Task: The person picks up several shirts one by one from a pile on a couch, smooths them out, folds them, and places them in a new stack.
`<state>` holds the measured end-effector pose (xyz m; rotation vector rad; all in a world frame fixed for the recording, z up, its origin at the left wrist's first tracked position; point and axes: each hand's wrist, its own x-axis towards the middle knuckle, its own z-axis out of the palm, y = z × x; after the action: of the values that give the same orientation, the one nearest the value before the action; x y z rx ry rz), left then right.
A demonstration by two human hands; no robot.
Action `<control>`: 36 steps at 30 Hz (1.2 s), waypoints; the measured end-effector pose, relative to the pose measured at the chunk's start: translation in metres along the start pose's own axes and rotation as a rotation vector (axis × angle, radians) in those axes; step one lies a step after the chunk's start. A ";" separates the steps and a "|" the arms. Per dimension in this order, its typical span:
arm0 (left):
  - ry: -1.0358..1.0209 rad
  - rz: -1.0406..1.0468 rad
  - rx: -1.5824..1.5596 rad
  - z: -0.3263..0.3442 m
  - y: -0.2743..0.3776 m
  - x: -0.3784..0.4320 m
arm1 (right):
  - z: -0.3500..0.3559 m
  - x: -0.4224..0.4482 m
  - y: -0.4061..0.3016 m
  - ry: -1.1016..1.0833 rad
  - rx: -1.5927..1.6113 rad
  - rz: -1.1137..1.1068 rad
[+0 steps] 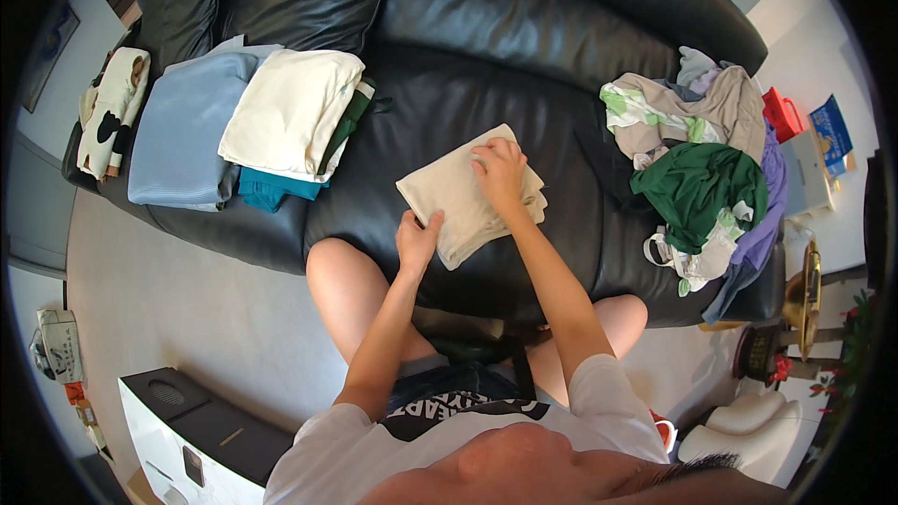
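Note:
A folded beige garment (pixel 459 189) lies on the black leather sofa (pixel 484 95) in front of me. My left hand (pixel 419 238) grips its near left edge, thumb on top and fingers beneath. My right hand (pixel 500 170) rests on its upper right part with the fingers bent and spread. To the left are a folded cream garment (pixel 291 109) on a stack with dark green and teal pieces, and a folded light blue garment (pixel 189 130). A loose heap with a dark green garment (pixel 705 186) and a beige garment (pixel 740 109) lies at the right.
Folded black-and-white patterned fabric (pixel 112 116) lies on the left armrest. Purple fabric (pixel 772 189) hangs near the sofa's right end, beside a white box (pixel 807 172) and a red container (pixel 782 114). A black-topped white cabinet (pixel 203 428) stands at the lower left.

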<state>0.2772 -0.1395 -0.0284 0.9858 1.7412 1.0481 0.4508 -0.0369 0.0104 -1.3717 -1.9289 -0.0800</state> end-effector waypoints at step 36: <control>-0.610 0.849 0.254 0.197 0.059 -0.250 | -0.517 -0.766 0.071 0.148 -0.687 2.027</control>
<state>0.5519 -0.2984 0.0366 2.0549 0.9467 0.8646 0.8946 -0.8424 -0.1073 -2.9146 0.3438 0.1570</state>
